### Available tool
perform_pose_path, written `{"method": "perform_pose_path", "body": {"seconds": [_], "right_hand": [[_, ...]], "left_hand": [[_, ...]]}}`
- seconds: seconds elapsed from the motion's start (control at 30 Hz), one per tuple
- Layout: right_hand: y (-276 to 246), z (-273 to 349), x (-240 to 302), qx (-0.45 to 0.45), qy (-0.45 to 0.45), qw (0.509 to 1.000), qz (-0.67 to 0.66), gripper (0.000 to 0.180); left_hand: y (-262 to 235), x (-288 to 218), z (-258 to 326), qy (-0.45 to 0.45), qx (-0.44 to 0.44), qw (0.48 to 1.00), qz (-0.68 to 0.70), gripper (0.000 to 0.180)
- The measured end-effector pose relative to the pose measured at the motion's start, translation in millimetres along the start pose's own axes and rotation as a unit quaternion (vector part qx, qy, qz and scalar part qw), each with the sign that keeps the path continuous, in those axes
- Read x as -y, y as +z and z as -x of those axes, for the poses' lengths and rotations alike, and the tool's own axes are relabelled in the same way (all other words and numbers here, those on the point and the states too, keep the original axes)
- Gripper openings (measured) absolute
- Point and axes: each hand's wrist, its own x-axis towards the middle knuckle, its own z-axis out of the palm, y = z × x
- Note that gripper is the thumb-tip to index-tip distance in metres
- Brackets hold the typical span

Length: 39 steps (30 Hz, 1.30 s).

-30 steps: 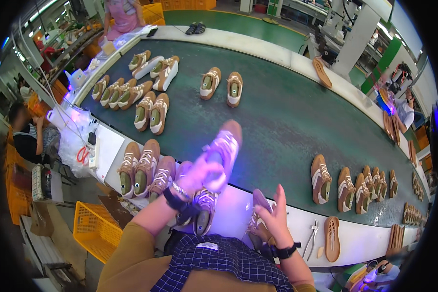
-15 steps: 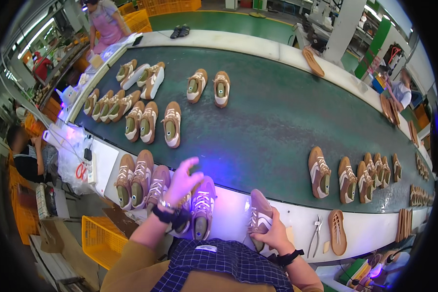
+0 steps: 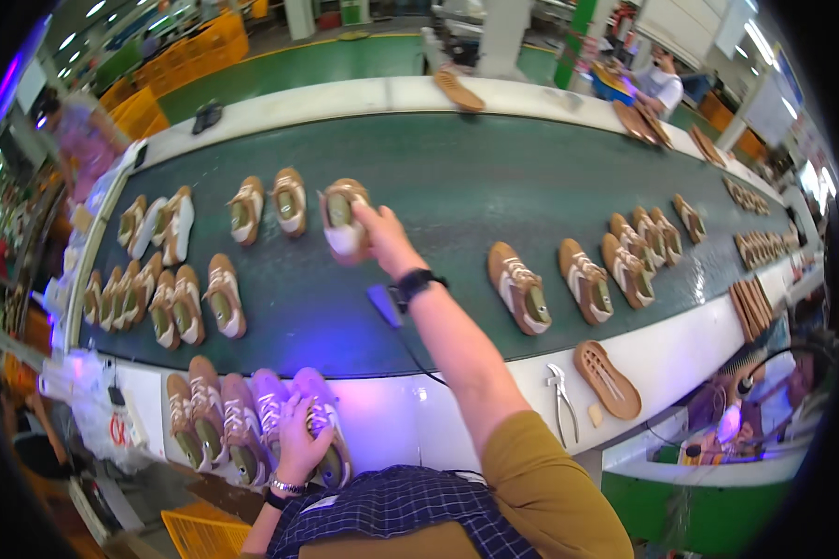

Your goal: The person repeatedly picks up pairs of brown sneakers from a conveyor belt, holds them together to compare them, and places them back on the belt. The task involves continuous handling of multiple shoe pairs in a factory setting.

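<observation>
My right hand (image 3: 385,238) is stretched far out over the green belt, closed on a tan and white sneaker (image 3: 345,214). That sneaker is tilted, its white heel toward me, left of my wrist. At the near ledge my left hand (image 3: 305,438) lies on the rightmost sneaker (image 3: 312,384) of a row, its fingers bent over the lace area. Beside it stand several more laced sneakers (image 3: 242,419), some tinted purple by a violet light. Green inserts fill the shoe openings.
Several sneakers stand on the belt (image 3: 391,307) at left and right. On the near white ledge lie pliers (image 3: 561,401) and a tan sole (image 3: 608,380). A dark cable (image 3: 419,363) runs under my right arm. Co-workers (image 3: 662,84) are at the far side and left.
My right hand has carried a sneaker from the near ledge out over the belt. The left hand has come down from the air onto a sneaker. The view has shifted right.
</observation>
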Motion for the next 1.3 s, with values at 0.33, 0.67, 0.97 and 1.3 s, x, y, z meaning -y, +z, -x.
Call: {"method": "perform_pose_path", "body": {"seconds": [0.33, 0.67, 0.97, 1.3], "right_hand": [[-124.4, 95.3, -52.8, -0.086, -0.136, 0.875, 0.456, 0.062], [-294.8, 118.6, -17.3, -0.206, 0.051, 0.809, 0.548, 0.068], [-179.2, 188.2, -36.6, 0.036, 0.1, 0.965, 0.24, 0.051], [-201.4, 181.6, 2.0, -0.135, -0.073, 0.861, 0.485, 0.054]], "left_hand": [[6.2, -10.0, 7.5, 0.019, 0.01, 0.997, -0.079, 0.059], [8.5, -22.8, -15.4, 0.01, 0.077, 0.996, -0.047, 0.055], [23.6, -47.1, -21.9, 0.066, 0.112, 0.986, 0.105, 0.078], [43.3, -70.9, -15.0, 0.14, 0.195, 0.966, -0.093, 0.081]]}}
